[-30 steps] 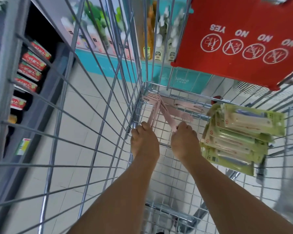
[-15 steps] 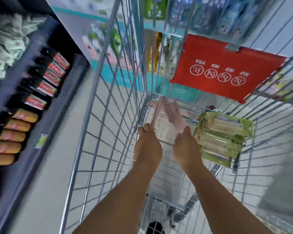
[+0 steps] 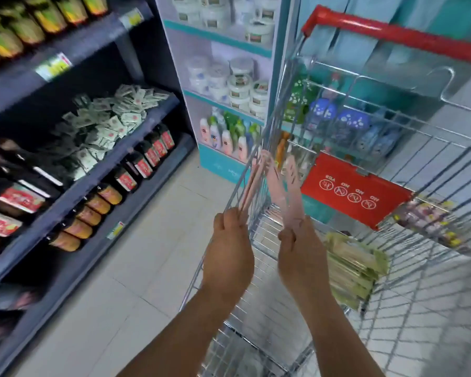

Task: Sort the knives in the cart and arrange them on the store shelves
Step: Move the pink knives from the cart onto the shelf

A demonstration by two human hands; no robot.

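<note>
Dark store shelves fill the frame's left. At centre I see my left hand gripping pink knives, right hand gripping more, above the cart holding green packs.

Both hands, the left hand and the right hand, have lifted the thin pink plastic knives up from the floor of the silver wire shopping cart to above its rim.
</note>
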